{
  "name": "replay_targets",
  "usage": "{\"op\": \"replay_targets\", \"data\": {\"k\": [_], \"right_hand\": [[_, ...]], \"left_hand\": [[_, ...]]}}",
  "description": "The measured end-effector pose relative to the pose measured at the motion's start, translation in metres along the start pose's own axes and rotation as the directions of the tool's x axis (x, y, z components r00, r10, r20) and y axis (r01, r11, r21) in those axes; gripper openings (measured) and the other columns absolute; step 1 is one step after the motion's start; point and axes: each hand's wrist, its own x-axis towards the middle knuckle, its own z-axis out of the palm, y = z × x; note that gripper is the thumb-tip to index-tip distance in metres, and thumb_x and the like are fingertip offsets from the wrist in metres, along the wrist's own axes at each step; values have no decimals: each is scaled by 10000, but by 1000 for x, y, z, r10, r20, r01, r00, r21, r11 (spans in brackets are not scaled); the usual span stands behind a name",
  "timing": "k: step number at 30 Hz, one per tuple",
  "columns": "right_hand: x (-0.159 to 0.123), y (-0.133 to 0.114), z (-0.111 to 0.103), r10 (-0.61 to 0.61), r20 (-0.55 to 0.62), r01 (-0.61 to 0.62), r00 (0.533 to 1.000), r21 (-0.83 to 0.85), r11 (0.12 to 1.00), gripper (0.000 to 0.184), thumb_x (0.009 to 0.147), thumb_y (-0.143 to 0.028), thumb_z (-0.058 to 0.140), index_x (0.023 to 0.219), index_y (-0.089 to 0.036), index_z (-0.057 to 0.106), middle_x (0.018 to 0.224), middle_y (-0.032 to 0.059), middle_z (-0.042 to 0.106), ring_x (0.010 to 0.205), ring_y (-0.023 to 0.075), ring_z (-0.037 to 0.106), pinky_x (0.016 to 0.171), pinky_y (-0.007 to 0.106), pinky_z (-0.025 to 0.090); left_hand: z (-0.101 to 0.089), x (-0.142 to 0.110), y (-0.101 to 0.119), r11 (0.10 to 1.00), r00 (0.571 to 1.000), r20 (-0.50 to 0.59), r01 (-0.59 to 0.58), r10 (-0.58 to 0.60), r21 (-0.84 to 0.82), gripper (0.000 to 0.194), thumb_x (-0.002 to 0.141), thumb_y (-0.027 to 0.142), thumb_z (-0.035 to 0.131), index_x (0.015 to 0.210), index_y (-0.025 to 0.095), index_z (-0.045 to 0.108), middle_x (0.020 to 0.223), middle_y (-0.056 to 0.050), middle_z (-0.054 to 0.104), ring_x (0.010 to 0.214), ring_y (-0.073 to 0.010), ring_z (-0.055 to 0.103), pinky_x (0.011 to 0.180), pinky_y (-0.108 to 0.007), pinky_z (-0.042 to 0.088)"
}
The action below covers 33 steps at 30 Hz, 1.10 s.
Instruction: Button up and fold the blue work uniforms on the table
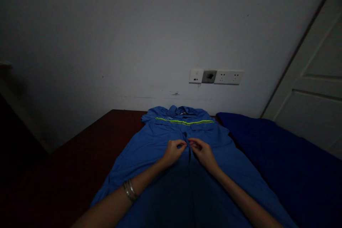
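1. The left hand (173, 151) and right hand (203, 152) nearly meet at the clock's centre, each with thumb and fingers pinched on the shirt's front edges; whether a button sits between the fingertips is too small to tell.
2. At 9 to 10 o'clock from them lies the dark red table (107, 139). At 8 o'clock, bangles (130, 190) ring the left wrist; if they slid down, they might catch the cloth.
3. In the middle, the blue shirt (157, 139) lies spread face up on the table, collar at 12 o'clock towards the wall, a yellow-green stripe (184, 122) across its chest. Its front opening (190, 158) runs towards 6 o'clock; uneven pulling there could leave the two edges mismatched or the cloth puckered. Dim light could make a small fastening easy to miss, and a loose pinch might let an edge slip.
4. At 3 o'clock, a darker blue cloth (267, 142) lies beside the shirt; a wide sweep of the right arm might drag it.
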Motion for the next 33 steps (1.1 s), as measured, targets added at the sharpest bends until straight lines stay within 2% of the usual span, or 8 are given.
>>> {"op": "replay_targets", "data": {"k": [5,10,16,20,24,28,31,33], "right_hand": [[1,-4,-4,-99,54,105,994,-111,988,376,752,-223,517,1123,-183,561,853,32,650,784,158,615,762,306,482],[2,0,-8,-195,105,215,975,-241,946,456,777,-182,495,1230,-220,467,905,24,650,926,181,585,907,388,411],[2,2,-10,-302,152,337,941,-347,875,473,795,-154,485,1259,-238,449,911,43,633,953,199,561,892,399,424],[0,-3,-11,-332,169,372,928,-426,825,443,805,-143,476,1236,-246,476,942,59,608,914,200,566,864,396,439],[-2,-5,-9,-336,195,388,921,-484,784,420,815,-146,476,1226,-235,476,931,66,605,915,218,550,847,409,435],[-2,-4,-8,-340,210,399,917,-490,775,401,819,-142,470,1214,-214,465,928,77,605,913,230,543,836,420,429],[-2,-3,-7,-349,207,405,914,-514,756,379,818,-145,471,1192,-207,475,945,84,600,932,237,532,843,425,420],[-2,-4,-7,-360,202,411,911,-537,737,366,816,-139,474,1177,-201,485,956,88,603,951,241,523,857,430,407]], "left_hand": [[1,0,-1,998,1000,4,2,-2,-64,124,767,184,533,798,159,650,823,-35,695,785,-154,638,743,-247,466],[1,0,-1,994,1000,-2,30,-30,-109,31,759,177,542,766,173,513,619,39,605,601,-112,585,597,-208,398],[2,0,-2,992,1000,22,16,-14,-123,85,767,176,511,736,185,433,561,68,519,539,-93,519,557,-198,346],[2,0,-3,992,1000,16,23,-21,-125,48,767,163,481,782,184,440,557,68,527,531,-93,507,564,-200,345],[3,3,-7,980,992,11,124,-124,-158,92,754,177,484,845,179,465,515,84,505,478,-86,474,515,-189,328],[7,7,-12,960,977,-4,209,-213,-184,120,740,249,534,672,151,519,497,63,494,472,-78,465,491,-188,329],[10,8,-11,964,978,-15,200,-206,-175,231,721,296,574,559,133,551,529,24,550,528,-98,509,534,-209,370],[9,8,-10,973,982,-31,179,-185,-143,223,695,300,608,554,129,584,540,12,573,550,-110,525,554,-219,384]]}}
